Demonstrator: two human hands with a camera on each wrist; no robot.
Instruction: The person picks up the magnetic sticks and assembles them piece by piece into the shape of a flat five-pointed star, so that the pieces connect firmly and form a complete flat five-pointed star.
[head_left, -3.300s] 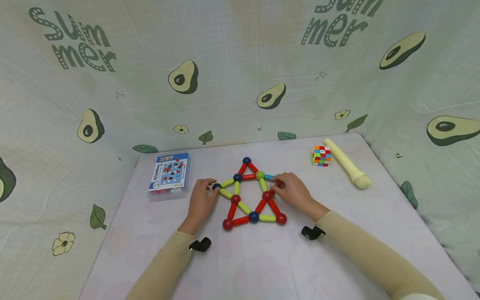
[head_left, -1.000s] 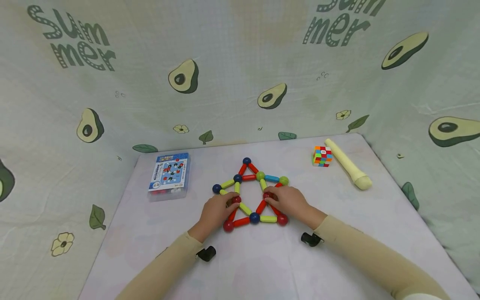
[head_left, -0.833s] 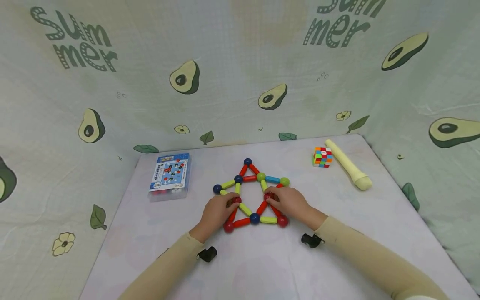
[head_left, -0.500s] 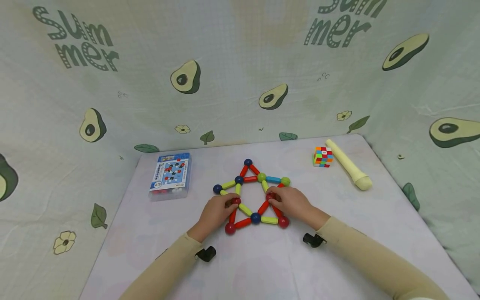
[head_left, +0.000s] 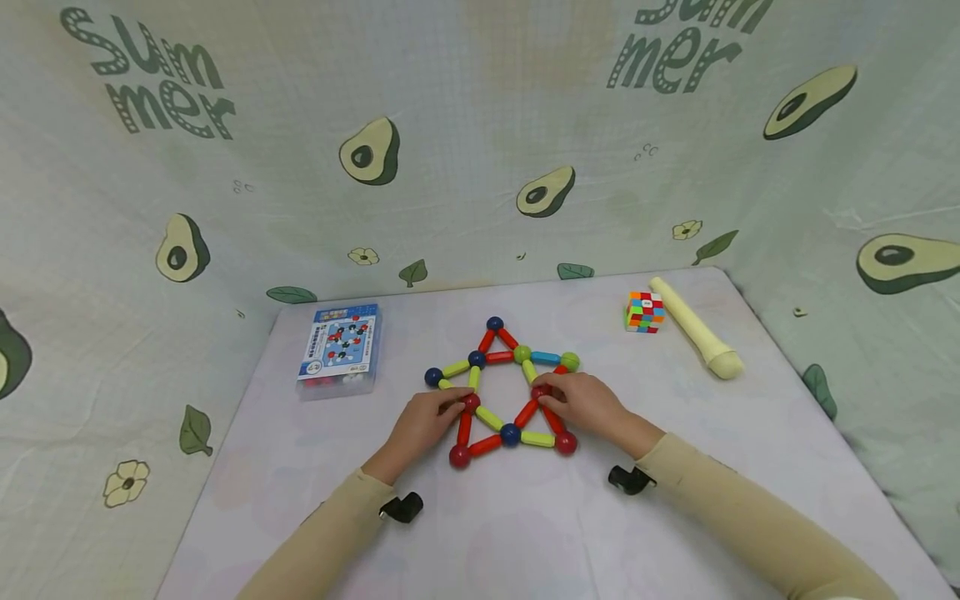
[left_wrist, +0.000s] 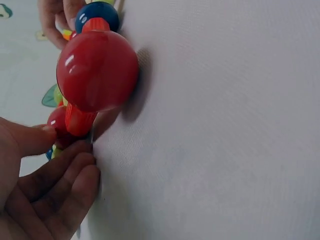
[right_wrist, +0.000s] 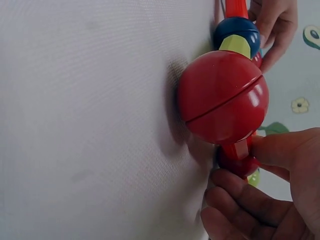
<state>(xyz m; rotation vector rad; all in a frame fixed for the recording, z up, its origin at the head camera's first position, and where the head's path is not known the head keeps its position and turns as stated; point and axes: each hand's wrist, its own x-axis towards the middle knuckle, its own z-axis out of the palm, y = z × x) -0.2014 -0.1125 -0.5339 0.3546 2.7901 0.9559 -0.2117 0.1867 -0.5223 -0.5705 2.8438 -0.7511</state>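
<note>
A flat star-like frame of magnetic balls and rods lies on the table, in red, dark blue, yellow-green and light blue. My left hand (head_left: 420, 427) pinches the red ball (head_left: 471, 403) at the frame's inner left; in the left wrist view its thumb (left_wrist: 35, 140) touches that ball. On the inner right, my right hand (head_left: 588, 407) holds another red ball (right_wrist: 236, 162) between thumb and fingers. Nearer me are two red corner balls, left (head_left: 460, 456) and right (head_left: 566, 442), with a dark blue ball (head_left: 510, 434) between them. A green ball (head_left: 570, 362) forms the right corner.
A clear plastic box with a blue-and-white label (head_left: 341, 346) stands at the back left. At the back right are a puzzle cube (head_left: 644, 312) and a pale yellow club-shaped stick (head_left: 693, 325). A patterned cloth hangs behind and beside the table (head_left: 510, 533).
The left hand has moved from the dark blue left corner ball to the inner red ball. My right hand has come from the right corner to the other inner red ball, uncovering the green ball.
</note>
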